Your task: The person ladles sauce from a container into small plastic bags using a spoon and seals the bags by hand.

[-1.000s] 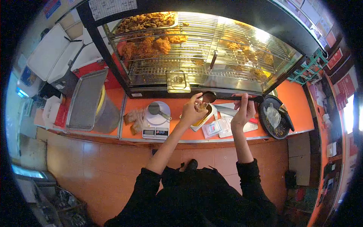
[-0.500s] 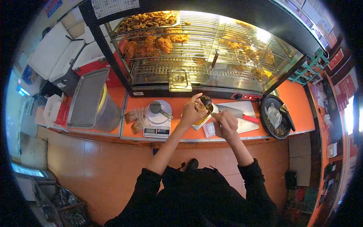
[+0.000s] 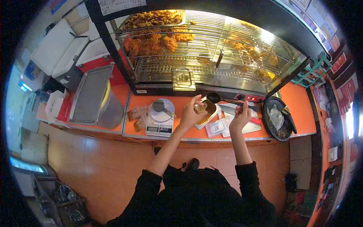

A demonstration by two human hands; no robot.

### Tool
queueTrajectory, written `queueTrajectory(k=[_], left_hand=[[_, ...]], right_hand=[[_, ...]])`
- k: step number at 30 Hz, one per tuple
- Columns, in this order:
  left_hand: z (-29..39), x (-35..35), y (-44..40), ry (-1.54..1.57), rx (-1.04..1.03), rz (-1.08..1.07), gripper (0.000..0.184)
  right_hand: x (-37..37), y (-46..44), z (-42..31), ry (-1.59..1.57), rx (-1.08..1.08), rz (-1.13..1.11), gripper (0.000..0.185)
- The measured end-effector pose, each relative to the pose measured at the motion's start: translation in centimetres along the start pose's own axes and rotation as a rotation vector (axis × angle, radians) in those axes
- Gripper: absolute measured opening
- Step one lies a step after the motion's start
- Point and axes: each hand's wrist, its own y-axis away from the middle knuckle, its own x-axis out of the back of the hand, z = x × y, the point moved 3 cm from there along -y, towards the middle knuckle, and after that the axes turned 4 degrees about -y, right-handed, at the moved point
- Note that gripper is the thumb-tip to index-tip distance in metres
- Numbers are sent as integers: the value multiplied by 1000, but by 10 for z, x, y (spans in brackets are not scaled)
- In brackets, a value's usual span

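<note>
My left hand (image 3: pixel 191 113) is closed around a small clear cup (image 3: pixel 200 108), held over the left side of a white-rimmed container (image 3: pixel 216 110) of brownish contents. My right hand (image 3: pixel 241 116) grips the handle of a black ladle (image 3: pixel 214 98), whose bowl is raised above the container's back edge. Beneath and beside my right hand, a knife with a red handle (image 3: pixel 255 120) lies on a white board (image 3: pixel 246 128). A small packet with a printed label (image 3: pixel 217 127) sits just in front of the container.
A scale (image 3: pixel 159 129) carries a dark scoop (image 3: pixel 159 105), beside bagged brown pieces (image 3: pixel 140 122). A black pan (image 3: pixel 269 122) holds a plastic bag. Behind stands a heated glass case with fried food (image 3: pixel 169 43); a grey tray (image 3: pixel 90 94) leans at left.
My right hand first moved left, tipping the ladle by the cup, then moved back right with the ladle bowl away from the cup. The whole view has shifted slightly.
</note>
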Motion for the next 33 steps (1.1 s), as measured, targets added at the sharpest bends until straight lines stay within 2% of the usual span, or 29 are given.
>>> queueTrajectory(k=[3,5,7,9,11,12,14,15,17,18,19,21,22,24,26,28,30,32,33], left_hand=[[-7,5,3,154,-15,32,73],[3,17,7,-40,2,-1,72],[11,23,11,-41,12,9,68],[13,25,12,-45,20,18,64],[11,26,12,-45,9,48,51],[14,27,14,-48,9,47,51],[24,28,15,-5,52,41,41],[25,28,17,-8,53,44,41],[26,26,20,110,99,19,38],[32,27,21,108,98,21,38],[40,28,22,129,103,27,37],[47,27,25,151,108,30,36],[49,26,26,219,88,27,36],[54,27,29,286,69,27,36],[60,32,33,383,123,-15,29],[62,40,38,381,100,10,22],[67,48,44,381,82,35,16],[79,56,50,196,43,127,6],[79,56,52,197,50,128,6]], right_hand=[[20,-6,19,25,-87,62,31],[30,-2,34,80,-24,75,30],[26,14,42,381,41,-285,31],[29,22,56,678,-9,-523,31],[27,23,72,603,-134,-650,32],[21,26,70,600,-135,-649,32],[6,28,48,679,73,-424,44],[2,27,44,677,71,-427,44],[-12,31,24,961,730,-504,60],[-19,38,18,936,701,-625,53],[-24,45,10,934,700,-624,53],[-39,65,5,582,284,-1070,42],[-45,73,-1,552,275,-1028,32],[-45,77,-3,546,332,-961,28],[-45,76,-6,537,387,-893,25],[-44,73,-10,587,458,-823,15],[-46,74,-14,574,461,-832,13],[-47,75,-21,569,457,-847,13],[-49,77,-24,578,472,-878,12]])
